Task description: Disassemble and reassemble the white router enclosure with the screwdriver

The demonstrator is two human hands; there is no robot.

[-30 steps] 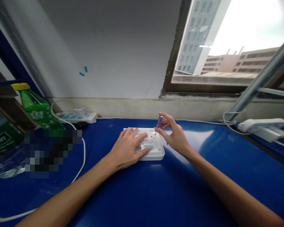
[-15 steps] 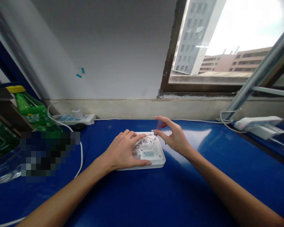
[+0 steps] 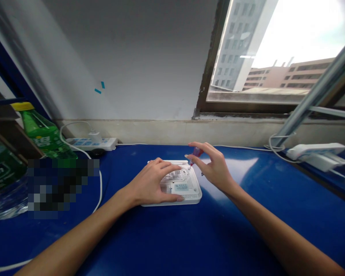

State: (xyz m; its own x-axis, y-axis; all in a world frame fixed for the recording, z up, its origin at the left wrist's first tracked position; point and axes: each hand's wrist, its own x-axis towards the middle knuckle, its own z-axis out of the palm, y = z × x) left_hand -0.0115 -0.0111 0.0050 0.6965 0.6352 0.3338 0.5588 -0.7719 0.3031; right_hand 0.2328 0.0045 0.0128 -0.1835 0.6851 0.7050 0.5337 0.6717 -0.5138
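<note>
A white router (image 3: 193, 190) lies on the blue table with its labelled, vented underside facing up. My left hand (image 3: 153, 182) lies over its left part, thumb along the near edge and fingers across the far side, holding it down. Between the thumb and fingers of my right hand (image 3: 215, 165) is a small screwdriver (image 3: 196, 151) with a see-through purple-red handle. Its shaft slants down to the router's far right corner, where the tip seems to meet a screw hole; the exact contact is too small to tell. My left palm hides much of the router.
Green bottles (image 3: 41, 132) stand at the left beside a blurred-out patch. A power strip (image 3: 103, 143) with a plugged-in charger sits by the wall, and its white cable (image 3: 100, 184) runs down the left side. Another white power strip (image 3: 319, 151) lies at the right, near a metal pole (image 3: 299, 111).
The screwdriver's handle leans a little more to the right, and my right fingers have shifted around it. My left hand stays on the router. The whole view has moved slightly.
</note>
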